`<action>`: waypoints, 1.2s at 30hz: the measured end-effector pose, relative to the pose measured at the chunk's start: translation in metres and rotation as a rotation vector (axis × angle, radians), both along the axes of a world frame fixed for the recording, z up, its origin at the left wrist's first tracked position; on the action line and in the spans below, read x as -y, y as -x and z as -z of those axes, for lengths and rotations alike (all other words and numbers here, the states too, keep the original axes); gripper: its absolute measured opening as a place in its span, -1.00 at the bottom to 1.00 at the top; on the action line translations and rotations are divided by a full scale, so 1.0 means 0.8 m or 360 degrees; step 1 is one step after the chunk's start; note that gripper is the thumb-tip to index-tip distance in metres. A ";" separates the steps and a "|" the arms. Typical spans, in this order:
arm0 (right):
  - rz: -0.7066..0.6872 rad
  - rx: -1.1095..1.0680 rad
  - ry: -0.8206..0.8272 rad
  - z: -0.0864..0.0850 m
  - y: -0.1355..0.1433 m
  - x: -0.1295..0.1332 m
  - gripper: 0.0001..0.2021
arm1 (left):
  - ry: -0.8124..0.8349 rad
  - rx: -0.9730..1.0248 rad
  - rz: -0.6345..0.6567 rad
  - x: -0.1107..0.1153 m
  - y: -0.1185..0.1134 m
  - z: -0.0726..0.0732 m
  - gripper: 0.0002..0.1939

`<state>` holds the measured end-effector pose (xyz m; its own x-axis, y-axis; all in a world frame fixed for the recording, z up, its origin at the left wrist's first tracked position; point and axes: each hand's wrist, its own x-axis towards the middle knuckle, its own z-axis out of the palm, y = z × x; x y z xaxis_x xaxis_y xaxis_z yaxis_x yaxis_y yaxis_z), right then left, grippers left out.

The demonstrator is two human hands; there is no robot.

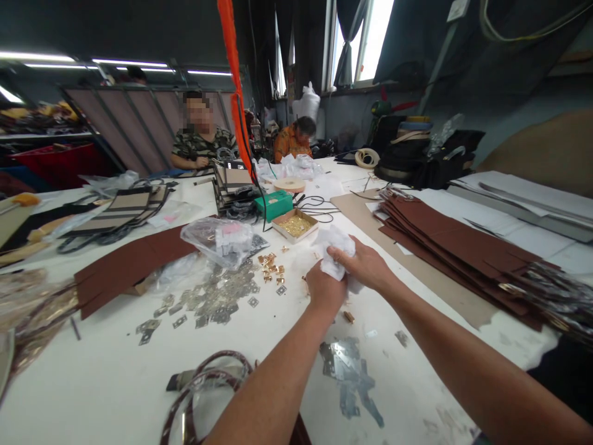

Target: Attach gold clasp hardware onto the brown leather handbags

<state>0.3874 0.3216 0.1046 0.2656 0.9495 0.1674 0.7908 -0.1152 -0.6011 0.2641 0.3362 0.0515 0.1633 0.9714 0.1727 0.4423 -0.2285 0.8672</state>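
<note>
- In the head view, one white wrapping is pinched between both hands: the right hand presses its thumb on top, the left hand closes around it from the other side.
- The handling looks unfinished: the wrapping is held, not set down, and its contents are hidden.
- Gold clasps lie loose on the table left of the hands, seemingly already out; roughly a dozen, overlapping too much for an exact count.
- Farther left, dozens of grey plates, uncountable; another overlapping pile of metal plates lies nearer the person.
- Just beyond the hands: one open box of tiny gold bits, one green box.
- Right of them: one stack of brown panels, several deep.
</note>
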 end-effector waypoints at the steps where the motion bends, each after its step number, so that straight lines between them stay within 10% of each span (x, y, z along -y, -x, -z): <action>1: 0.0006 -0.0018 0.0008 0.002 0.000 0.002 -0.47 | -0.0055 -0.0043 0.0006 0.004 -0.003 0.001 -0.85; 8: 0.0256 -0.0199 -0.0380 0.008 -0.019 0.002 -0.57 | -0.0600 -0.0063 0.0207 0.037 0.035 -0.020 -0.53; 17: 0.0177 -0.0004 -0.0454 0.011 -0.039 -0.017 -0.62 | -0.0299 0.0055 0.0080 0.024 0.116 -0.014 -0.67; 36: 0.0154 -0.0028 -0.0636 -0.043 -0.039 -0.028 -0.65 | -0.0228 -0.0132 0.0094 0.045 0.129 -0.038 -0.58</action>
<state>0.4187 0.3443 0.1388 0.3565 0.7811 0.5126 0.7770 0.0569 -0.6269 0.1611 0.3004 0.0818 0.2388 0.9260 0.2925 0.4932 -0.3751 0.7849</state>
